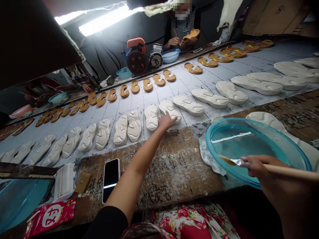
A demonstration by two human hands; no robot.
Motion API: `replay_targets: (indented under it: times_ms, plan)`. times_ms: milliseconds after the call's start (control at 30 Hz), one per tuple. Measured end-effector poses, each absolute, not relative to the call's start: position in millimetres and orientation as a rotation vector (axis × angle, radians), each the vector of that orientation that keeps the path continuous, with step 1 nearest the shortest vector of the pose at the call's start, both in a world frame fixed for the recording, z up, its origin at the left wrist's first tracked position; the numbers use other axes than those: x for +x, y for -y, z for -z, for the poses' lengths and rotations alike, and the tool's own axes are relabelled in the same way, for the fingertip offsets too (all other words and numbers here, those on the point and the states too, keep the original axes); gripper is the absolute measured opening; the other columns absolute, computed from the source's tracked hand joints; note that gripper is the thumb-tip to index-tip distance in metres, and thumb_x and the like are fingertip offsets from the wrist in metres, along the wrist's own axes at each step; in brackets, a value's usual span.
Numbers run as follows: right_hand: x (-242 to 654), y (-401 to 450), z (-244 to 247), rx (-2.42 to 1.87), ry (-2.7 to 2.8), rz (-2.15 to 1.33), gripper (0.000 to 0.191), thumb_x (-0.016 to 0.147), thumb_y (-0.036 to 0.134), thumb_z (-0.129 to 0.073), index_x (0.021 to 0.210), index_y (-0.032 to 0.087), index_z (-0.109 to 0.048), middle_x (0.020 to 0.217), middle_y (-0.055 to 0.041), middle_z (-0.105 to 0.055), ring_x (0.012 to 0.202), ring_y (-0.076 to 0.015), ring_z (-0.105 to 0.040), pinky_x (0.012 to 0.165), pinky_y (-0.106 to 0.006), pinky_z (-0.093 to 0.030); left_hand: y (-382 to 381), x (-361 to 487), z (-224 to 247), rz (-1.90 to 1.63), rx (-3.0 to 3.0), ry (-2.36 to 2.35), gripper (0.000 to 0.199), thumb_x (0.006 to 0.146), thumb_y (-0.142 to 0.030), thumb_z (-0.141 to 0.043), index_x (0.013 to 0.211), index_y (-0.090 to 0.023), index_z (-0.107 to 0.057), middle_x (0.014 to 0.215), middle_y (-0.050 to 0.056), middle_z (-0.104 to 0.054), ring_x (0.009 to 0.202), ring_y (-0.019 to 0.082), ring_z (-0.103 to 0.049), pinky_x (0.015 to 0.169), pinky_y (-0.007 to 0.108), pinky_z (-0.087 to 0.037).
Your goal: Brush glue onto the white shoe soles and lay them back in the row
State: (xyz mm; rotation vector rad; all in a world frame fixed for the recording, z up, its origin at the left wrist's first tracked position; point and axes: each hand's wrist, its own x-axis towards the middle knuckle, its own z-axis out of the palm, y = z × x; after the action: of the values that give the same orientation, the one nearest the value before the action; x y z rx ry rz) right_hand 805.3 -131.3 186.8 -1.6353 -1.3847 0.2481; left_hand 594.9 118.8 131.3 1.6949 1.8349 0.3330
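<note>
Left to right, near edge: teal plastic basin [21,202] at far left, red printed packet [50,215] below it, white block [65,179] beside it, exact item unclear. Black smartphone [111,181] lies on the board tabletop [174,176].

Key relation: left arm reaches straight out from the person. Left hand [165,121] is open, not gripping, with fingertips [167,115] resting on a white shoe sole [173,109]. That sole sits in a long row on a grey marked sheet [184,83], just beside a matching sole on its left. Its long axis slants from far-left to near-right. Left hand is the nearer by far; right hand is well apart from it.

Right hand [264,166] is clenched around the wooden handle of a flat brush [286,171]. Brush head sits over the rim of a clear blue basin [256,149] holding liquid, with white cloth [209,159] under its left edge.

Far side: co-worker's hands [178,41] hold a tan sole piece [191,33]. Rows of tan sole pieces [219,58] lie on the sheet's far part.
</note>
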Motion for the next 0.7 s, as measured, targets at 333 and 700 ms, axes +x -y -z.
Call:
replay_targets:
  times_ms: [333, 700]
  plan:
    - [825.9, 93.4, -166.4, -1.915, 1.495, -0.401, 0.064, 0.057, 0.079, -0.047, 0.056, 0.018, -0.066, 0.044, -0.0029, -0.054, 0.046, -0.0175, -0.055, 0.049, -0.028, -0.035, -124.2, 601.3, -139.2, -0.897, 0.968, -1.440, 0.041, 0.086, -0.035, -0.049, 0.122, -0.015, -0.046, 0.123, 0.010, -0.049, 0.106, 0.020, -0.052, 0.089, 0.042, -0.046]
    - [812.5, 123.5, -197.1, -1.851, 1.315, -0.371, 0.042, 0.075, 0.058, -0.052, 0.063, 0.019, -0.060, 0.048, 0.0001, -0.049, 0.045, -0.0113, -0.047, 0.046, -0.025, -0.036, 28.5, 574.7, -185.3, -0.879, 0.520, -0.874, 0.043, 0.079, -0.026, -0.046, 0.119, -0.011, -0.050, 0.095, 0.010, -0.065, 0.088, 0.021, -0.062, 0.085, 0.036, -0.048]
